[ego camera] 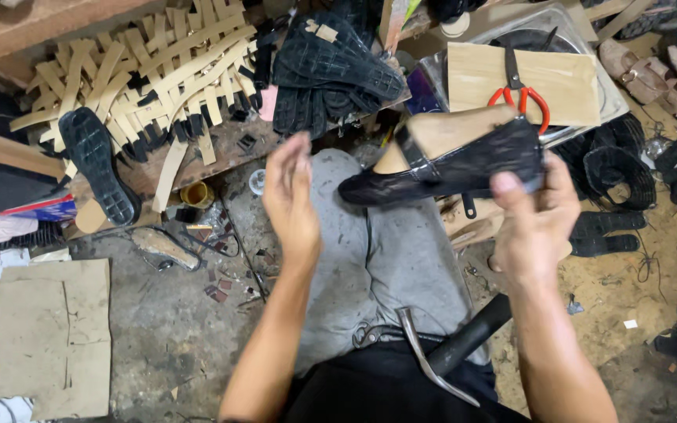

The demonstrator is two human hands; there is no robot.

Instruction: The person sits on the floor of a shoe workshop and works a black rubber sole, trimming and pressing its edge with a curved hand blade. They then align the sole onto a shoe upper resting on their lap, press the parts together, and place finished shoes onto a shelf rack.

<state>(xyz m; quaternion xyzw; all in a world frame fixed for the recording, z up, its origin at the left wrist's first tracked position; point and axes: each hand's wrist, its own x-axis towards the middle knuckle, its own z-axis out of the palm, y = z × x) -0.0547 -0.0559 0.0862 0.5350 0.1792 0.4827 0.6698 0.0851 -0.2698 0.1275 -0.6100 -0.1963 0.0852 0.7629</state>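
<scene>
The black shoe [448,168], mounted on a pale wooden last, is held in the air above the person's grey-trousered lap. Its long axis runs nearly level across the view, toe pointing to the person's left and slightly down, heel end at the right. The right hand [534,223] grips the heel end, thumb over the upper and fingers wrapped beneath. The left hand [291,200] is raised just left of the toe, fingers extended and loosely together, holding nothing and clear of the shoe.

A hammer [440,352] lies across the lap, metal head toward the left knee, dark handle angled up to the right.

Behind the shoe, a pale rectangular wooden board [566,90] rests on a clear plastic tray, with red-handled pliers [520,94] lying on it. To the left, on the low workbench [221,153], sit a stack of black textured soles [331,70] and a heap of tan strips [143,70]. A single black sole [102,168] lies at the bench's left edge. A flat brown cardboard sheet [52,333] lies at lower left.

The surface is a rough grey concrete floor [166,329], littered with scraps; the right side is dusty and sandy, with more black shoe parts scattered on it.
</scene>
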